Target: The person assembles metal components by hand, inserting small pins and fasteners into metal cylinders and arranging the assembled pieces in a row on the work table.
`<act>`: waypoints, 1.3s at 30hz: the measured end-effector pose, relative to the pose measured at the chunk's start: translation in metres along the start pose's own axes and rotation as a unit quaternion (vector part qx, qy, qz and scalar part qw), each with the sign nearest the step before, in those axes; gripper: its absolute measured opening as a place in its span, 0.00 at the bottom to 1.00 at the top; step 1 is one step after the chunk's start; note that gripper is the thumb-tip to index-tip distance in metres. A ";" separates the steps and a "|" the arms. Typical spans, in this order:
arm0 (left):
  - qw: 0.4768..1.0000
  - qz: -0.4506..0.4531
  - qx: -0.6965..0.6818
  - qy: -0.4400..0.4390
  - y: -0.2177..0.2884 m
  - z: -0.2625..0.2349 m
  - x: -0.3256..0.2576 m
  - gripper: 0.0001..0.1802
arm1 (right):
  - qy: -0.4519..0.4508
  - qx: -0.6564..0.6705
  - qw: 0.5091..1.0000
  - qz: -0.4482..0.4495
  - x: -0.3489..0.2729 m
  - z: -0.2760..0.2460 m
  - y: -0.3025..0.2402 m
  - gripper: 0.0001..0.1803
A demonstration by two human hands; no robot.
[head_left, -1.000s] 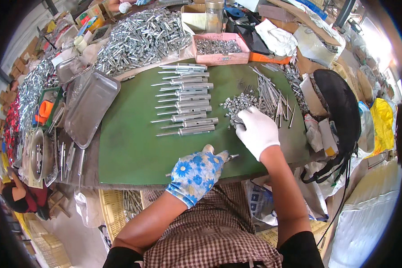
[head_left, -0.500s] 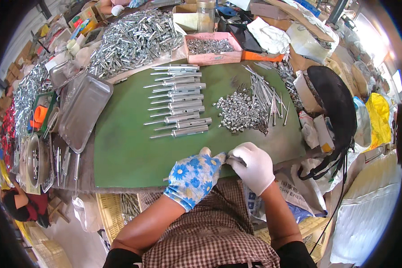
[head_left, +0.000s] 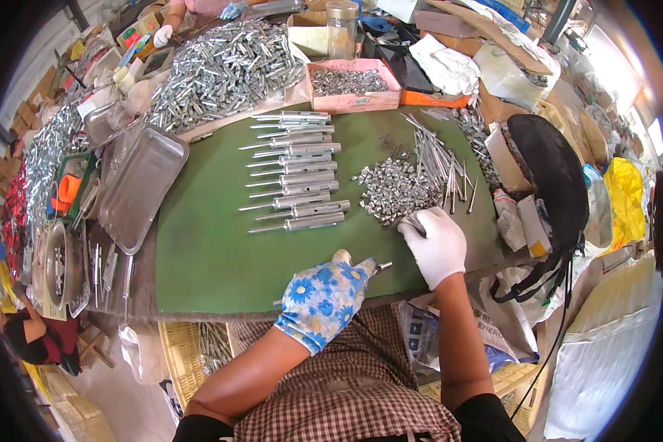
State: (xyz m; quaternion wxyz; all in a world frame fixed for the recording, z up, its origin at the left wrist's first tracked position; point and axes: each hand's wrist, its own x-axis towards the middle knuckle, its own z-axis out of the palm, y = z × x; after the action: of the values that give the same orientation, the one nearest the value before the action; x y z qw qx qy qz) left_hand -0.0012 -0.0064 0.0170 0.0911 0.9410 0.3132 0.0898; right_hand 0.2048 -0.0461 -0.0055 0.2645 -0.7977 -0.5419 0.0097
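My left hand (head_left: 324,295), in a white glove with blue flowers, is closed around a slim metal tube (head_left: 382,267). The tube's end sticks out past the fingertips, and most of it is hidden under the glove. My right hand (head_left: 436,247), in a plain white glove, is bent with thumb and fingers together at the near edge of a pile of small metal caps (head_left: 394,184). Something grey shows between those fingers, too small to name. Several metal tubes with thin rods (head_left: 302,180) lie in a column on the green mat (head_left: 206,258).
Long thin rods (head_left: 438,158) lie right of the pile. Behind the mat are a pink box of small parts (head_left: 350,103) and a heap of metal tubes (head_left: 225,70). A steel tray (head_left: 144,191) rests at the left, a black bag (head_left: 549,177) at the right. Another person's gloved hand (head_left: 163,35) shows far back.
My right hand has left the tube's end and moved right and away from me to the pile of caps. My left hand still holds the tube, whose end is now uncovered.
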 end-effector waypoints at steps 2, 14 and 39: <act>1.000 0.007 -0.003 -0.001 -0.001 0.001 -0.001 0.13 | 0.009 0.020 0.999 0.025 -0.006 -0.002 0.005 0.09; 0.998 -0.015 -0.036 -0.051 -0.002 -0.001 0.000 0.15 | -0.065 0.146 0.984 -0.079 -0.025 -0.016 -0.009 0.05; 0.996 0.023 -0.010 -0.082 -0.005 -0.004 -0.001 0.21 | -0.103 0.506 0.857 -0.004 -0.020 -0.012 -0.019 0.09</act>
State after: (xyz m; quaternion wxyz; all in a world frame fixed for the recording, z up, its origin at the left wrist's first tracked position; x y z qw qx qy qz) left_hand -0.0057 -0.0029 0.0194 0.1236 0.9511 0.2825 0.0173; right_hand 0.1840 -0.0628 0.0075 0.5738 -0.5465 -0.4898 0.3636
